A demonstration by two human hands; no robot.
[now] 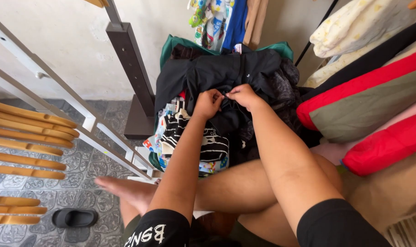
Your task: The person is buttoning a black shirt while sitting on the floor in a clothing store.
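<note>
The left hand pinches a fold of the black garment in a tight grip, the right hand just beside it pinching the same fold, with a striped black-and-white cloth below and red cushions to the right.

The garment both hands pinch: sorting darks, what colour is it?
Black, plain; the garment shows best in the head view.

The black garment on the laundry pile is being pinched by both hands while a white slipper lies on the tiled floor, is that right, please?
Not quite: the slipper is black, as the head view shows. Both the left hand and right hand do pinch the black garment.
</note>
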